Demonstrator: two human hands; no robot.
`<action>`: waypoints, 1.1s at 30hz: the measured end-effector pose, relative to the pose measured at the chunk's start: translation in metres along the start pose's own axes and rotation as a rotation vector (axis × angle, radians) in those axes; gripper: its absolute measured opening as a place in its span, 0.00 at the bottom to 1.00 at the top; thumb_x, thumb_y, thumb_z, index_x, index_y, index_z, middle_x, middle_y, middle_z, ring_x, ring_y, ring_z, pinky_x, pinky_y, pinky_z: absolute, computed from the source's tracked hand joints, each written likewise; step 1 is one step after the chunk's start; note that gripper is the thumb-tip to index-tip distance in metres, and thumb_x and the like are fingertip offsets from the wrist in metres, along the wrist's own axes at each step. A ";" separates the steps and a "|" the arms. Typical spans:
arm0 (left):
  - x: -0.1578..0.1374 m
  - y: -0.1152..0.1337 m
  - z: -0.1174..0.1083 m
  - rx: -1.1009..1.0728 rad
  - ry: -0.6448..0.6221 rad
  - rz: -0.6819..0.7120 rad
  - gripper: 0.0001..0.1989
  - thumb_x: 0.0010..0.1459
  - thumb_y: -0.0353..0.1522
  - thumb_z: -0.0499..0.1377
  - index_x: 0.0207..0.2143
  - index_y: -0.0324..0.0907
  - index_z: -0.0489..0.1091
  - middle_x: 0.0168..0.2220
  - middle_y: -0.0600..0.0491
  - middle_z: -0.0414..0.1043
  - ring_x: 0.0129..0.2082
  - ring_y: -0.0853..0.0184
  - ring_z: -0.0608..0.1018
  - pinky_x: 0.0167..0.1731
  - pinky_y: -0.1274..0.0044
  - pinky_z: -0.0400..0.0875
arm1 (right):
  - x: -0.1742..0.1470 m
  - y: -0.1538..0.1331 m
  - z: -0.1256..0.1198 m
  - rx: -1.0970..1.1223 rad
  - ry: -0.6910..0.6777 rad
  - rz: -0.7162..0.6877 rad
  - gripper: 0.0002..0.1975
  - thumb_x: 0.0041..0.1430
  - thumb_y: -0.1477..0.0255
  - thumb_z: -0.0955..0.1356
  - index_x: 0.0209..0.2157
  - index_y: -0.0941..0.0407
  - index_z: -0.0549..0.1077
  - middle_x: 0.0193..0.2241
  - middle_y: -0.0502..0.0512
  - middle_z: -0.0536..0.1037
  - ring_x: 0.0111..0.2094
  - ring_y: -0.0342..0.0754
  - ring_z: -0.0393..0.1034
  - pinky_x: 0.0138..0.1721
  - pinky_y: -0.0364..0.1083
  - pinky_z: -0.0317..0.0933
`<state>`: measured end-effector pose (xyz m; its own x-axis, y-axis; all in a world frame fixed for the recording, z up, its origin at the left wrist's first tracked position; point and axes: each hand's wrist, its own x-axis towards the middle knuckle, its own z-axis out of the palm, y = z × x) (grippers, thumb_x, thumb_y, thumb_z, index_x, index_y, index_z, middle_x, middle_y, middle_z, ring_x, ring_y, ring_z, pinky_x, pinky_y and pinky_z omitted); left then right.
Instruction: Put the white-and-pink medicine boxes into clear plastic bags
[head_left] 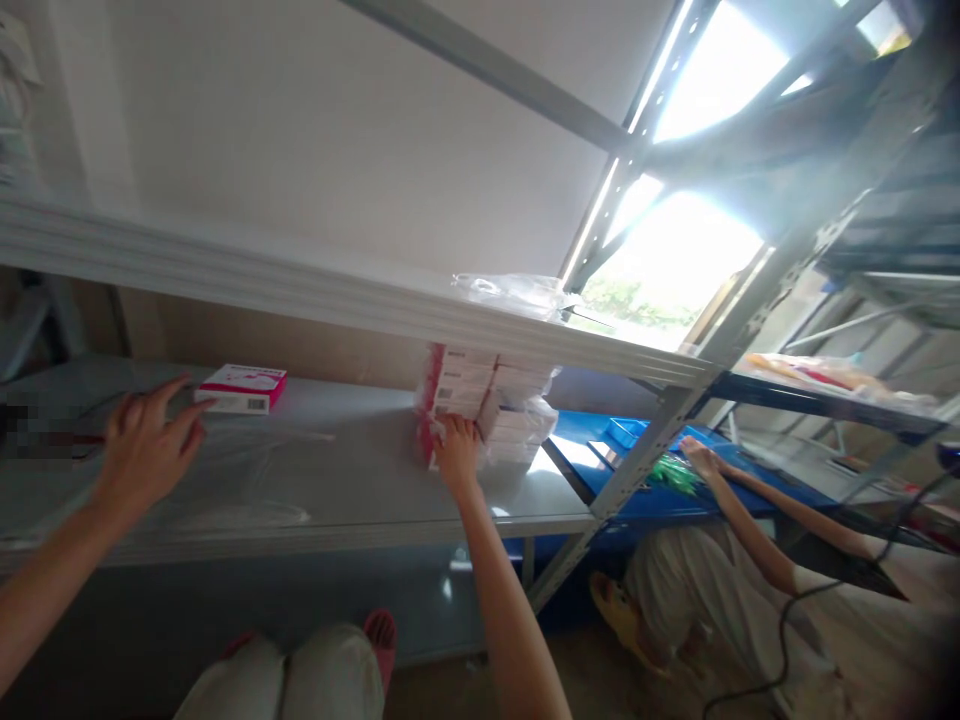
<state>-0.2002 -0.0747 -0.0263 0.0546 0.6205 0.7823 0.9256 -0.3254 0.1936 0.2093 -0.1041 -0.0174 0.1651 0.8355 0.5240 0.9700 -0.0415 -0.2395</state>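
My left hand hovers over the grey shelf board, fingers spread, holding nothing. Just beyond its fingertips lies a single pink-and-white box. My right hand reaches further right and presses against the front of a stack of pink-and-white boxes. Some of that stack is wrapped in clear plastic. The frame is blurred, so I cannot tell if the right fingers grip a box or only touch the stack.
A shelf board runs close overhead with a clear plastic bag on it. Slanted metal uprights stand to the right. Another person crouches at the right, one hand at a blue shelf. My knees and pink shoes are below.
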 end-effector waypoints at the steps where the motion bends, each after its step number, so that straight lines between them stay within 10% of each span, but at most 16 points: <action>1: 0.005 0.007 0.000 -0.004 -0.015 0.008 0.23 0.63 0.38 0.42 0.57 0.54 0.64 0.68 0.66 0.42 0.65 0.52 0.54 0.65 0.56 0.45 | 0.004 0.014 -0.006 -0.042 -0.046 0.004 0.17 0.61 0.70 0.65 0.52 0.50 0.71 0.51 0.56 0.72 0.54 0.53 0.60 0.54 0.50 0.51; 7: 0.022 0.086 0.023 -0.165 -0.165 0.152 0.18 0.60 0.35 0.46 0.45 0.44 0.73 0.60 0.48 0.61 0.59 0.54 0.64 0.59 0.61 0.58 | 0.020 0.056 -0.011 -0.200 -0.310 -0.083 0.14 0.63 0.71 0.64 0.47 0.52 0.76 0.48 0.59 0.76 0.53 0.54 0.64 0.53 0.51 0.51; 12: 0.012 0.199 0.072 -0.419 -0.596 0.194 0.16 0.62 0.31 0.46 0.43 0.44 0.73 0.34 0.51 0.77 0.35 0.63 0.78 0.41 0.72 0.70 | 0.023 0.056 -0.004 -0.241 -0.231 -0.216 0.18 0.63 0.78 0.61 0.50 0.54 0.74 0.49 0.62 0.75 0.53 0.54 0.64 0.54 0.52 0.50; 17: 0.016 0.283 0.131 -0.365 -0.519 0.296 0.14 0.59 0.26 0.52 0.48 0.41 0.69 0.50 0.44 0.71 0.50 0.59 0.74 0.48 0.68 0.67 | 0.027 0.054 0.001 -0.328 -0.211 -0.279 0.17 0.62 0.80 0.59 0.43 0.61 0.77 0.44 0.65 0.77 0.50 0.55 0.66 0.54 0.54 0.50; 24: 0.024 0.301 0.178 -0.313 -0.459 0.238 0.15 0.61 0.31 0.54 0.49 0.38 0.67 0.51 0.38 0.69 0.53 0.51 0.70 0.48 0.62 0.64 | 0.028 0.068 0.002 -0.277 -0.154 -0.359 0.15 0.63 0.77 0.61 0.45 0.61 0.76 0.43 0.64 0.77 0.49 0.55 0.66 0.55 0.53 0.50; 33: 0.032 0.284 0.168 -0.345 -0.417 0.280 0.11 0.57 0.29 0.58 0.43 0.41 0.72 0.47 0.43 0.71 0.51 0.53 0.71 0.51 0.62 0.62 | 0.032 0.043 -0.002 -0.182 -0.117 -0.371 0.14 0.63 0.79 0.59 0.42 0.58 0.75 0.41 0.61 0.77 0.47 0.53 0.67 0.57 0.54 0.47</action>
<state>0.1275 -0.0272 -0.0455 0.4853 0.6824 0.5466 0.6835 -0.6859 0.2495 0.2564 -0.0806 -0.0090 -0.2123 0.8682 0.4484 0.9772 0.1867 0.1013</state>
